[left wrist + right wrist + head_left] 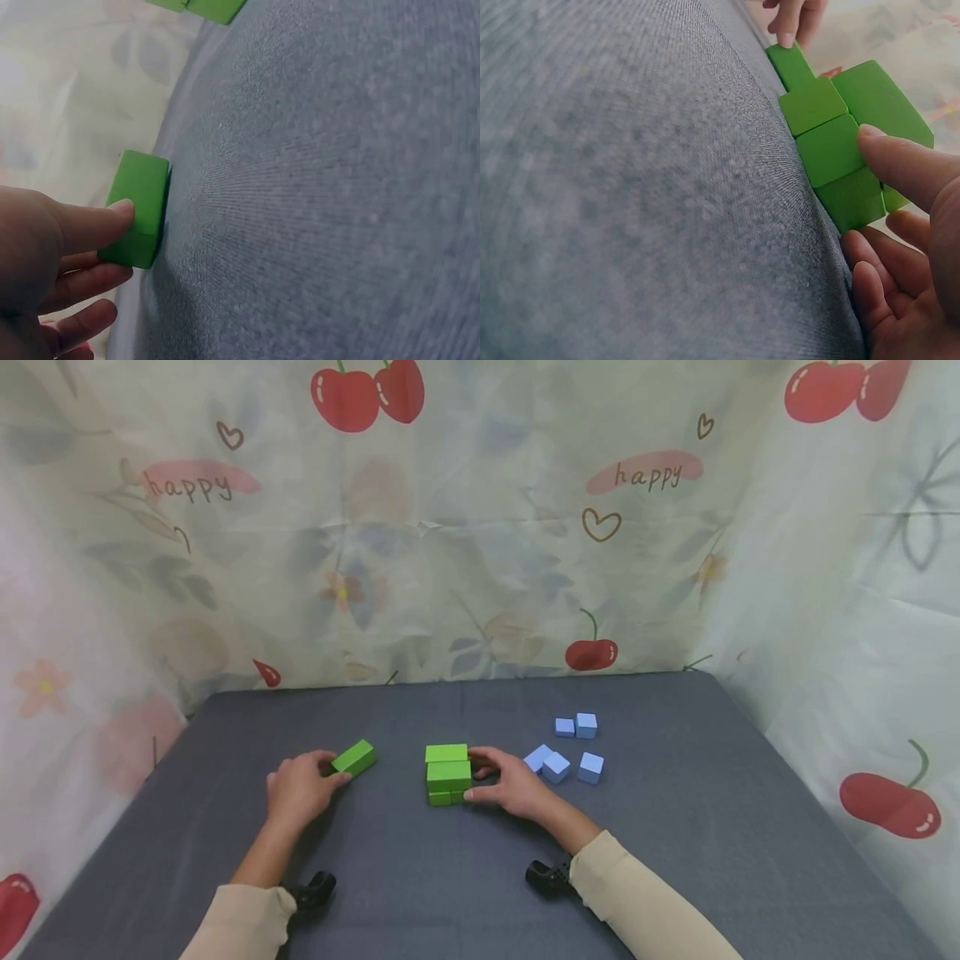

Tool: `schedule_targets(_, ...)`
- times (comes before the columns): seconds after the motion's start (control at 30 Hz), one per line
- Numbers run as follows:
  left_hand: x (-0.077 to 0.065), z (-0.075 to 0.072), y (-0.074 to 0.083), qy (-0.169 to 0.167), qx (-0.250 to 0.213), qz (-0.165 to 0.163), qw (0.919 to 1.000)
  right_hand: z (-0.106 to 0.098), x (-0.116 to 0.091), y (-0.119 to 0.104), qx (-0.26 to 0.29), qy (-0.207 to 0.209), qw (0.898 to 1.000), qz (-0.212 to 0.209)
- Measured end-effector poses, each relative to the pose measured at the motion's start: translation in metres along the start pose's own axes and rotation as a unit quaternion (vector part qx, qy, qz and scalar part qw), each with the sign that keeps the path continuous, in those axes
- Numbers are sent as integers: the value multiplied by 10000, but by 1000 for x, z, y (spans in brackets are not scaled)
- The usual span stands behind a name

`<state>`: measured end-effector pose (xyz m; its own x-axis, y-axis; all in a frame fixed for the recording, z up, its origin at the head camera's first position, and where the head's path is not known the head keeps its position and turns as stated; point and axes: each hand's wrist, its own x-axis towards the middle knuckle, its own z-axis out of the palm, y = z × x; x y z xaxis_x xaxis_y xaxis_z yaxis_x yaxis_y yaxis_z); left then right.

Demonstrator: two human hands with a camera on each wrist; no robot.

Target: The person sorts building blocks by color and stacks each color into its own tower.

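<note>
On the left of the head view, my left hand (298, 789) pinches a green rectangular block (355, 758) by its near end, on or just above the dark cloth. The left wrist view shows the thumb lying on that block (139, 202) and the other fingers under and beside it. At the middle stands a small stack of green blocks (448, 774). My right hand (513, 785) grips this stack from its right side. In the right wrist view, the thumb presses one front block (829, 150), while the fingers curl by the far side, their contact partly hidden.
Several light-blue blocks (590, 768) lie to the right, close behind my right hand. Two of the blue pieces (587, 726) sit farther back. A patterned curtain (450, 568) encloses the back and sides of the dark cloth-covered table (420, 893).
</note>
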<state>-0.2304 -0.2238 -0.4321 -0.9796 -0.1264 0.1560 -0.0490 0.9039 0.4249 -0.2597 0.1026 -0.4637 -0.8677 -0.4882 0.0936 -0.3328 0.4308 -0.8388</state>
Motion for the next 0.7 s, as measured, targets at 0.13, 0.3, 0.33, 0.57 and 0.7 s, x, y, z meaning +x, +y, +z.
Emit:
schedule_targets(0.13,2,3,1,22,-111,174,9998,1,0,1,0,5,10000,27)
schedule_targets(0.3,3,1,10,-78,-232,245,9994,0,0,0,55,32,10000,-28)
schedule_targets(0.33,3,1,13,-86,-265,247,9993,0,0,-1,63,37,10000,-29)
schedule_targets(0.57,1,-3,28,-22,-694,517,9963,1,-1,-2,86,71,9999,-60)
schedule_targets(0.7,-1,-5,36,-11,-923,690,9933,0,-1,-1,136,73,9999,-69)
